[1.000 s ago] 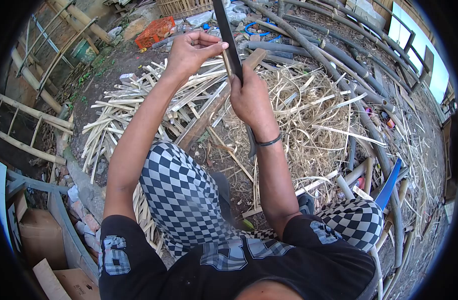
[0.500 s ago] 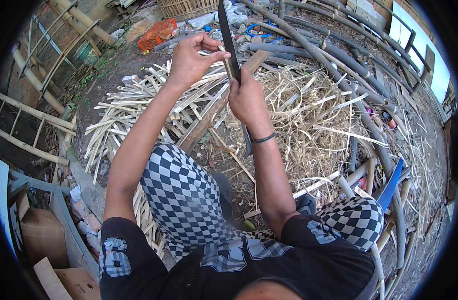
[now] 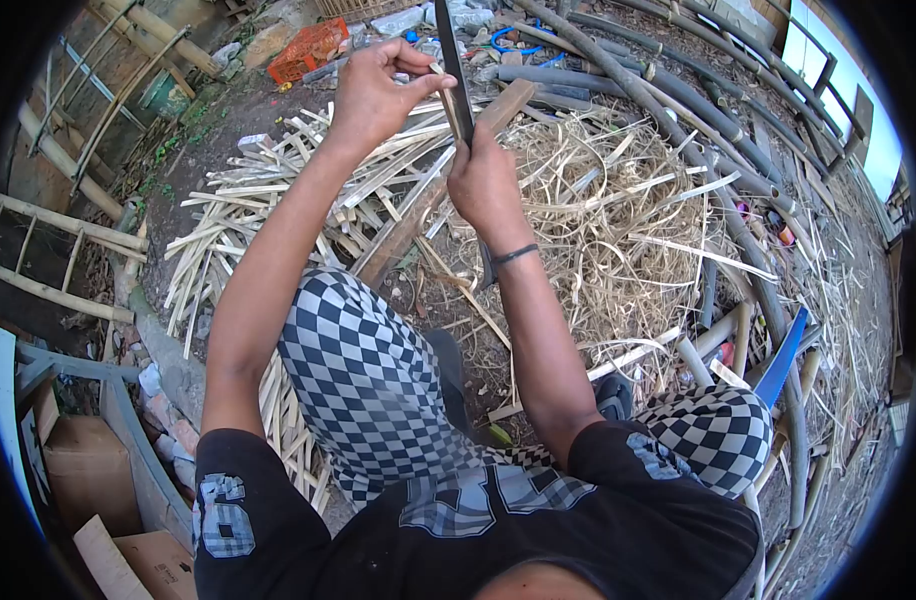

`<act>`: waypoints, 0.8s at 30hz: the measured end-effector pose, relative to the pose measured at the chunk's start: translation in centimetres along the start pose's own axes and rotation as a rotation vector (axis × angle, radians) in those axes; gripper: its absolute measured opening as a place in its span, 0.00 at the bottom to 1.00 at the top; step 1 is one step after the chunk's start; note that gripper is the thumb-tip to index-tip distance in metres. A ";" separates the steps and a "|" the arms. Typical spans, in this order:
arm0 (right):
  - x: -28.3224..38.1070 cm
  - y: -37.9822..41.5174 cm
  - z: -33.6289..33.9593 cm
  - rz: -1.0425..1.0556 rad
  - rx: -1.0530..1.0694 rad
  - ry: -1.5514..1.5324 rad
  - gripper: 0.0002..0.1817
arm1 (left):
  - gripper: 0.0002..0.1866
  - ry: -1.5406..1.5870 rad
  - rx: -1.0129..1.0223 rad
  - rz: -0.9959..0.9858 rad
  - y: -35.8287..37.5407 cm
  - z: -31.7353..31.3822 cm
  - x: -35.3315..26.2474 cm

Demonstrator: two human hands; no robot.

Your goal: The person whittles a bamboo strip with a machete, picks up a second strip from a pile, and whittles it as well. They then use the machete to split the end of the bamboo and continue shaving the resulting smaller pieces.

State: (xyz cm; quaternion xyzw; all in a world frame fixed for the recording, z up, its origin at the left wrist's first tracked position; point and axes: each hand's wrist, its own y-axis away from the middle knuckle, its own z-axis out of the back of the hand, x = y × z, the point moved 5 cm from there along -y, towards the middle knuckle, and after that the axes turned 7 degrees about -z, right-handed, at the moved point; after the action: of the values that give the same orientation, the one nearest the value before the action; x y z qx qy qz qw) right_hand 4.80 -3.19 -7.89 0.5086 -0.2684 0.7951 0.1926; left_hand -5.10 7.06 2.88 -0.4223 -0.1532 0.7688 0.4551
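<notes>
1. Outdoors, a seated person in checked trousers [image 3: 363, 370] worked over a yard strewn with cut bamboo.
2. The right hand [image 3: 486, 185] was clamped round the handle of a long dark blade [image 3: 450, 55], which stood nearly upright, its tip running out of the top of the view.
3. The left hand [image 3: 376, 92] was raised just beside the blade, thumb and fingers pinched together on a thin pale bamboo strip [image 3: 448, 100] that lay against the blade's edge.
4. The two hands were close, the left slightly higher and to the left, with the strip bridging them.
5. The strip looked light and springy, stiff along its length but likely to split with the grain; its cut edges could be sharp, so a pinch on the flat faces near the end seemed the safest hold.
6. The blade looked heavy and rigid, best gripped only by its handle, well clear of the edge.
7. Beneath the hands lay a wooden plank [image 3: 433, 190], slanting across the ground.
8. A heap of split bamboo slats [image 3: 248, 215] spread to the left, and a tangle of curled shavings [image 3: 618, 220] to the right.
9. Long dark poles [image 3: 678, 95] lay beyond, with an orange crate [image 3: 308, 48] at the top and cardboard boxes [image 3: 73, 480] at the lower left.
</notes>
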 end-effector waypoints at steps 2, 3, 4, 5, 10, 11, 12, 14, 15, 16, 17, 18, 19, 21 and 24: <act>-1.3 0.2 -0.9 0.036 0.030 0.022 0.10 | 0.18 0.025 -0.043 -0.013 -0.1 0.7 0.6; -0.5 0.1 -0.4 0.070 0.060 0.042 0.09 | 0.18 0.016 -0.055 -0.040 -0.1 1.0 0.6; -0.4 0.1 -0.1 0.018 0.102 0.116 0.10 | 0.18 0.008 -0.058 -0.062 -0.3 0.9 0.8; 0.0 0.0 0.4 0.024 0.093 0.115 0.10 | 0.18 -0.008 -0.033 -0.015 -0.2 0.8 1.5; -2.1 0.1 -0.8 -0.082 0.073 0.068 0.11 | 0.19 -0.045 0.079 0.013 0.3 -0.2 -0.5; -4.9 -0.2 -2.2 -0.118 0.077 0.177 0.11 | 0.19 -0.046 0.080 0.009 0.6 -0.3 -0.4; -8.7 -0.4 -3.6 -0.180 0.186 0.214 0.12 | 0.19 -0.012 0.072 -0.009 0.7 -0.3 0.1; -16.9 -0.5 -6.2 -0.158 0.270 0.245 0.13 | 0.18 -0.038 0.061 0.044 0.5 -0.3 -1.3; -18.7 -0.9 -7.2 -0.068 0.246 0.246 0.14 | 0.18 0.052 0.079 0.007 0.4 -0.7 -0.9; -16.2 -1.5 -6.6 -0.063 0.239 0.244 0.14 | 0.18 0.028 0.067 -0.004 -0.3 -0.4 -1.0; -14.4 -0.9 -6.1 -0.126 0.188 0.225 0.13 | 0.17 0.011 0.064 0.011 0.2 -0.3 -0.8; -12.0 0.4 -4.8 -0.198 0.143 0.208 0.13 | 0.18 -0.019 0.046 -0.001 0.2 0.0 -0.2; -9.6 0.4 -3.6 -0.144 0.146 0.147 0.15 | 0.18 -0.049 0.028 -0.019 -0.3 0.3 0.7; -5.4 0.5 -1.2 -0.098 0.152 0.091 0.18 | 0.21 -0.026 -0.005 -0.030 -0.5 0.3 1.2; -2.1 0.4 0.0 0.049 0.110 -0.020 0.18 | 0.19 0.037 -0.007 -0.088 -0.5 0.0 0.7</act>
State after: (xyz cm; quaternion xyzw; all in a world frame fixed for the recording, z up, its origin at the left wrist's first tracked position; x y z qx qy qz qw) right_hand 5.41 -3.63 -9.87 0.5195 -0.2385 0.8080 0.1424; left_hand -4.97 7.93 2.87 -0.4311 -0.1658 0.7395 0.4897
